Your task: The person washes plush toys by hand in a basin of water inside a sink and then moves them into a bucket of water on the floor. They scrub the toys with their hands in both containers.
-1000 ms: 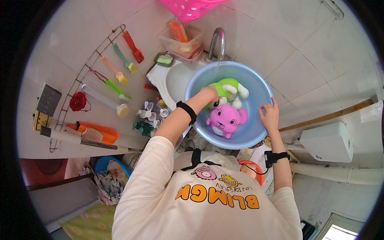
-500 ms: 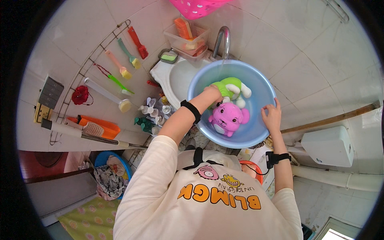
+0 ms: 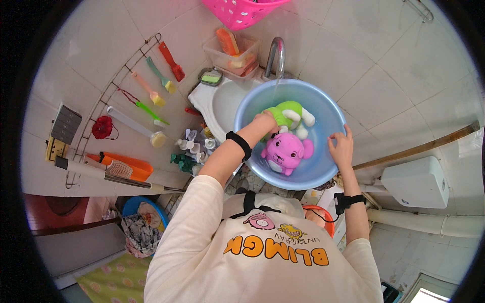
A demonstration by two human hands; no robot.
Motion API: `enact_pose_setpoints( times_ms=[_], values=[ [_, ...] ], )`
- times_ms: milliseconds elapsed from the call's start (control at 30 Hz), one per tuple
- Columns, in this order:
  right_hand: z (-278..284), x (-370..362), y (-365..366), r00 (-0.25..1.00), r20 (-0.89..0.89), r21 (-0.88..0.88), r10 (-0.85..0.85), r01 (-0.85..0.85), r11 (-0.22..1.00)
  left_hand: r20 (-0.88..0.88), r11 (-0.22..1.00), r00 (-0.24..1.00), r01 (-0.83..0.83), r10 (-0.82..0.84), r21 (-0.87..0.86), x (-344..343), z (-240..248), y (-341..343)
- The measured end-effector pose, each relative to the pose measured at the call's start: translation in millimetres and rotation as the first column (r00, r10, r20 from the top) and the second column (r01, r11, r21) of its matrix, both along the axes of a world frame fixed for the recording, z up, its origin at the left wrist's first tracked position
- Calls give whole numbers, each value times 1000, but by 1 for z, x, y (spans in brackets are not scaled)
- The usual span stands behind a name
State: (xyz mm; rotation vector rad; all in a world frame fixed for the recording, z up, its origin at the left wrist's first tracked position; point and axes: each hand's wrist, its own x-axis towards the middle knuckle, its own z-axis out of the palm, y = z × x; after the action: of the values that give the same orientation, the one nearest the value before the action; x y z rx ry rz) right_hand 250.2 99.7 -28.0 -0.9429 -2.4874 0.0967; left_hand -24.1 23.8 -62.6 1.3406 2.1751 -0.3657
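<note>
A blue plastic basin rests partly over the white sink, beneath the tap. Inside it lies a pink plush toy with round ears, face up. Beside that is a plush toy in green and white. My left hand reaches in over the left rim, its fingers closed on the green part of this toy; the fingertips are partly hidden. At the right rim, my right hand grips the basin's edge between thumb and fingers. A thin stream of water seems to run from the curved metal tap into the basin.
Brushes hang from a wire rack on the left wall. Pump bottles stand left of the sink. A clear box of sponges sits behind it. A wooden bar and a white cistern are at right.
My left hand has shifted slightly left with its hold on the green toy. My right hand keeps its place on the rim. The stream under the tap shows more clearly.
</note>
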Motion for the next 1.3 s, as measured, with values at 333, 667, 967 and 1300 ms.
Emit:
enact_pose_setpoints(
  times_ms=[333, 667, 967, 1300],
  values=[
    [-11, 7, 6, 996, -81, -38, -45, 42, 998, 32, 942, 985, 153, -171, 299, -32, 51, -20],
    [-10, 10, 7, 958, -237, -13, -160, 161, 987, -157, 364, 981, 189, -115, 912, -49, 10, -50],
    [-19, 7, 16, 936, -191, -126, -295, 275, 953, -263, 428, 952, 307, -159, 850, -54, 13, -53],
    [-28, 15, 1, 912, -66, -82, -405, 399, 913, -270, 428, 948, 318, -170, 846, -53, 8, -57]
  ],
)
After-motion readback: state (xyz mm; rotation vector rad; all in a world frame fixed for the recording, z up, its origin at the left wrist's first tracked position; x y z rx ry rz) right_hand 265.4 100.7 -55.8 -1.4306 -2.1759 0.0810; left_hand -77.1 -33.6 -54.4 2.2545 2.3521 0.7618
